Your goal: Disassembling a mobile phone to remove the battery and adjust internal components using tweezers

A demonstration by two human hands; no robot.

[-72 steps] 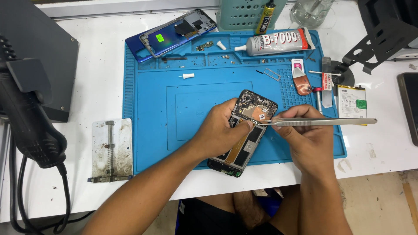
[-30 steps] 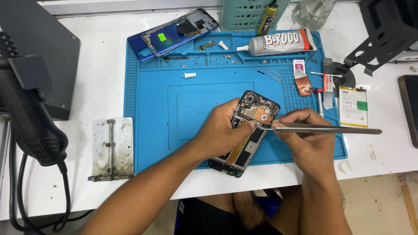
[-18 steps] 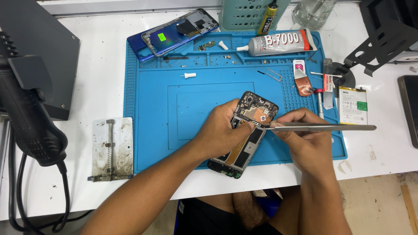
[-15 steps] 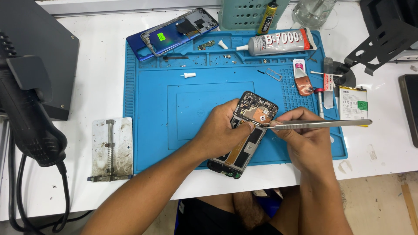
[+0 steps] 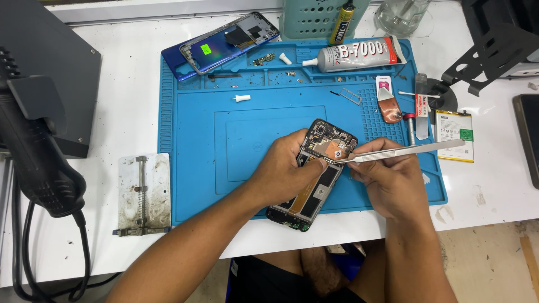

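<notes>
A person at a white bench (image 5: 129, 101) works on an opened smartphone (image 5: 313, 174), back cover off, lying tilted on the lower middle of a blue repair mat (image 5: 196, 140), its bottom end over the mat's front edge. The left hand (image 5: 283, 171) lies across the phone's left side, fingers curled over the frame w/ thumb on the midsection: grip closed on the phone, pinning it to the mat. The right hand (image 5: 387, 182), just right of the phone, pinches steel tweezers (image 5: 401, 152), grip narrow around the shaft. Tweezer tips touch the board near the phone's upper half, beside the camera area; whether they hold a part is too small to tell. The handle runs out to the right, past the hand.

Elsewhere on the mat: a glue tube (image 5: 351, 55) along the top edge, a blue phone back cover w/ mid-frame (image 5: 222, 45) at top left, a small white cap (image 5: 242, 99). A flat phone battery (image 5: 453, 134) lies off the mat's right edge. Left of the mat sits a metal board holder (image 5: 143, 193); a black hot-air handle (image 5: 33, 151) hangs at far left.
</notes>
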